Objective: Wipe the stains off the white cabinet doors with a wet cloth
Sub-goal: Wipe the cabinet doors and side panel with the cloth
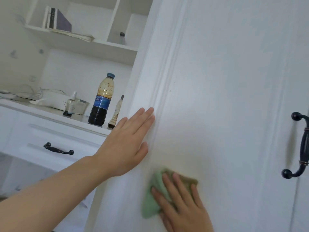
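White cabinet door (225, 81) fills the right two-thirds of the frame, its moulded edge running from top centre down toward the lower middle, with a dark handle (301, 148) at the far right. Low in the frame, the right hand (182, 203) lies flat with straight, spread fingers on a green cloth (154, 198), pressing it against the door; the cloth shows to the left of and above the fingers. Above it, the left hand (127, 144) rests open on the door's moulding, fingers straight. At centre left, a bottle (102, 101) of dark liquid stands on the white tabletop (50, 113) above a drawer.
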